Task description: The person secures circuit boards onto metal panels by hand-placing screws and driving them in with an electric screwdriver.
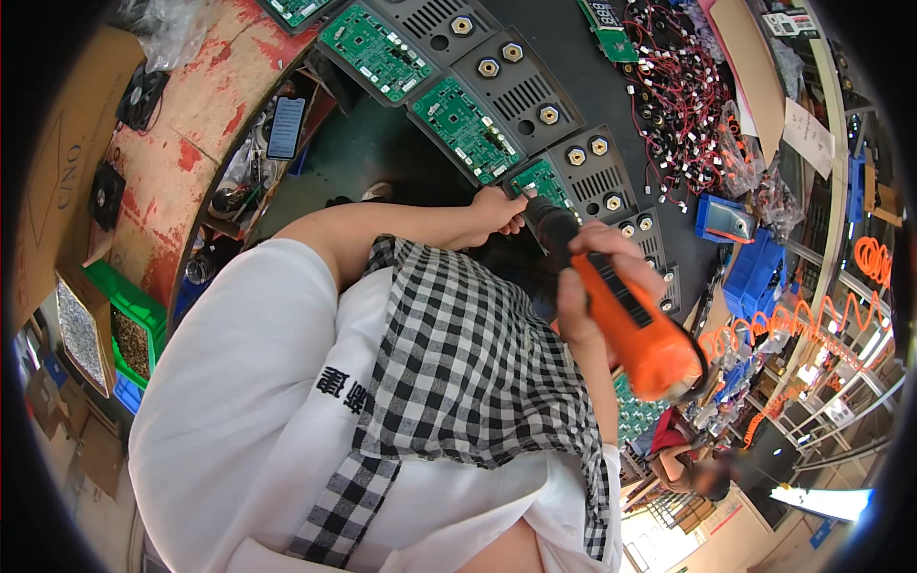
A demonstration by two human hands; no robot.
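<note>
My right hand (pixel 616 267) is wrapped round an orange electric screwdriver (pixel 635 329) with a black nose. The nose slants up and left toward a green circuit board (pixel 543 181) on a dark grey panel (pixel 592 172). Close to the screwdriver's tip, my left hand (pixel 499 212) has its fingers drawn together at the board's near edge; what they hold, if anything, is too small to make out. Slots and brass-coloured fittings (pixel 576 156) show on that panel. The exact contact of the tip is hidden.
Similar panels with green boards (pixel 465 129) line the dark bench. Tangled red-and-black wired parts (pixel 669 95) lie beyond, near blue bins (pixel 755 272). A coiled orange hose (pixel 821 320) hangs at right. A phone (pixel 287 127) lies left; another person (pixel 683 454) sits at lower right.
</note>
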